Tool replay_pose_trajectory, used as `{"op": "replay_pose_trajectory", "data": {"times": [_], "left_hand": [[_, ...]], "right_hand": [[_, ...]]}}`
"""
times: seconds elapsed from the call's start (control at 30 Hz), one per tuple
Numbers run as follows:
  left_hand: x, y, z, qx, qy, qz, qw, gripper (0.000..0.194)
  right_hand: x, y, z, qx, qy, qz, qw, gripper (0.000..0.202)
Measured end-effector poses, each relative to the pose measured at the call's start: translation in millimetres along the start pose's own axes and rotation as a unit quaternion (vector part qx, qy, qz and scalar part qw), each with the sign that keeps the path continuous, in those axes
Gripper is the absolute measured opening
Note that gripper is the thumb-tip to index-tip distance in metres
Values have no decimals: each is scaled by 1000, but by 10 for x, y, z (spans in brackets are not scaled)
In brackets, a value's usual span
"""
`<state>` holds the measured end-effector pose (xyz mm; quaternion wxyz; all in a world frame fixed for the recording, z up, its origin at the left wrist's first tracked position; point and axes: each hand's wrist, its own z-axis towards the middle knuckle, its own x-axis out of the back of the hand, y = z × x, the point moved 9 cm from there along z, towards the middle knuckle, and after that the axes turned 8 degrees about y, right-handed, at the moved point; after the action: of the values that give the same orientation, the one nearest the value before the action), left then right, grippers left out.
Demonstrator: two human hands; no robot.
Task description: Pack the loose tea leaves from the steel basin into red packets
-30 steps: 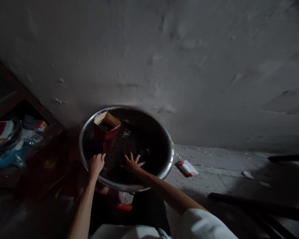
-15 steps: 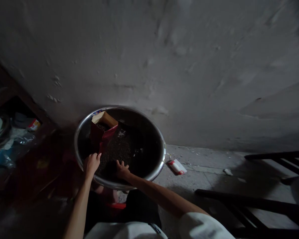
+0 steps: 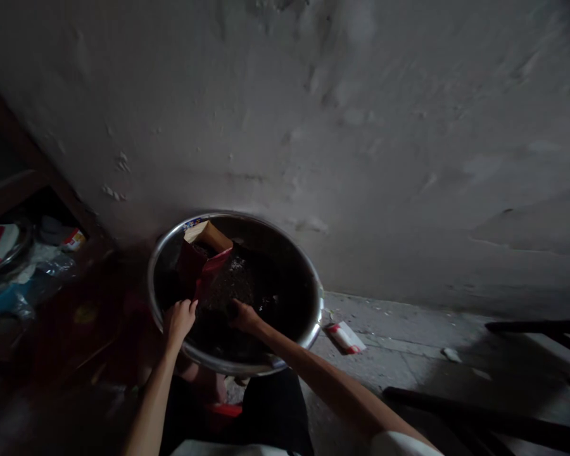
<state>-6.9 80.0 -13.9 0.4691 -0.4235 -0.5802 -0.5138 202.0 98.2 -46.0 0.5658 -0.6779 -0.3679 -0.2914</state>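
One left hand (image 3: 179, 322) — fingers bent, grip unclear — is at the basin (image 3: 317, 320)'s near-left edge; the open red bag (image 3: 213, 265) tilts by the far-left edge; the right hand (image 3: 245, 317), fingers curled, hold hidden, is at dark loose material (image 3: 243, 286) mid-basin.

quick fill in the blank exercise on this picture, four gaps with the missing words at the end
The open-topped bag standing inside the basin is ____ on the outside. The hand nearer to that bag is the person's ____ one. A white-and-red packet lies on the ____ beside the basin. Behind the basin rises a grey, uneven ____.

Missing words: red; left; floor; wall.
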Motion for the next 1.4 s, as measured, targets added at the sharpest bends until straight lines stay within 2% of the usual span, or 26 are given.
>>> {"op": "replay_pose_trajectory", "data": {"times": [0.1,0.27,0.4,0.5,0.6,0.7,0.83,1.07,1.23,1.4], "left_hand": [[-6,-8,1,-3,7,1,1000,45],[-24,-32,13,-4,9,-4,1000,44],[-77,-38,31,-1,-22,7,1000,49],[-66,-39,31,2,-19,12,1000,48],[-32,-40,22,-1,6,6,1000,46],[-39,-52,18,-4,15,5,1000,47],[-42,-61,18,-8,28,13,999,45],[-36,-52,7,-27,69,21,997,44],[-44,-75,11,-26,78,13,997,44],[-48,-75,23,-23,65,6,998,43]], "right_hand": [[379,-41,257,8,21,32,999,56],[1364,-233,558,24,142,147,979,53],[1978,-643,594,83,219,217,948,56],[2203,-991,599,127,240,253,929,54],[2274,-1216,625,145,245,267,921,52],[2281,-1291,632,147,251,298,909,53],[2252,-1375,609,150,248,338,896,54],[2095,-1782,678,186,225,358,887,50],[1914,-1857,795,163,204,411,873,48],[1938,-1897,798,182,220,417,863,44]]}}
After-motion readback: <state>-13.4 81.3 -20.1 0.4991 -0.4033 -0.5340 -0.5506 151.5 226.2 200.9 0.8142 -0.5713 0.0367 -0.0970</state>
